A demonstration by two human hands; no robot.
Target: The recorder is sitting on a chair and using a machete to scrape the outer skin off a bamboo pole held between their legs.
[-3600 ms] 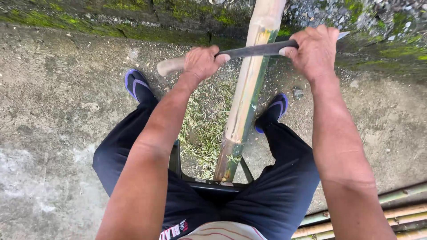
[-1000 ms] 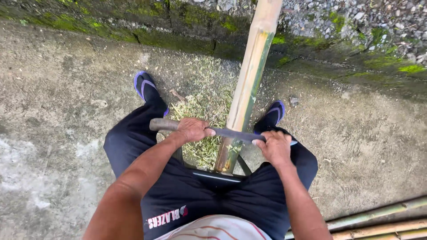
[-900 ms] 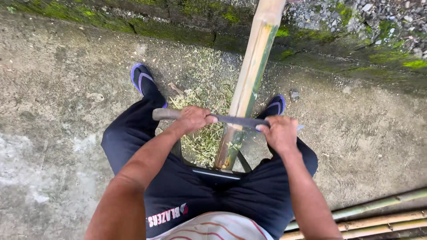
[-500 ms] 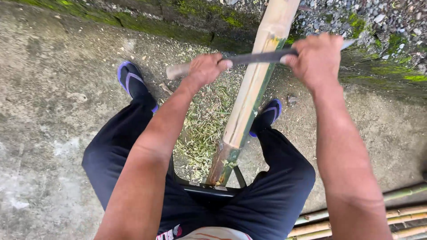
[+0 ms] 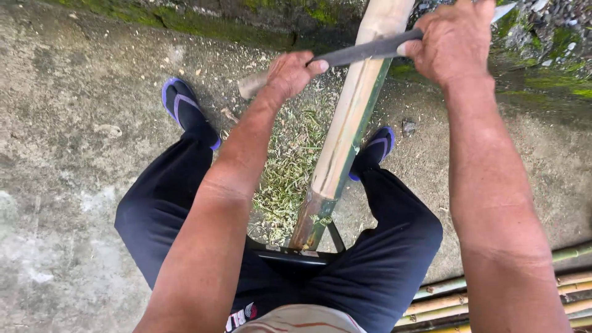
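Two hands: both closed around one long blade [image 5: 364,51] lying crosswise at the top of the frame.
Left hand [image 5: 290,74]: fist wrapped around the pale wooden handle end, upper centre.
Right hand [image 5: 453,40]: fingers curled tight over the blade's far end (tip poking out past it), upper right.
Bamboo pole [image 5: 345,129]: slanting from the top centre down between the knees, under the blade.
Shavings [image 5: 287,179]: greenish heap on the concrete beside the pole.
Sandals [image 5: 182,108]: dark, blue-edged, either side of the pole.
Spare bamboo [image 5: 444,299]: lower right corner.

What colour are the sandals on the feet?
Dark blue with lighter purple-blue straps and edging; the left sandal shows it best, head view.
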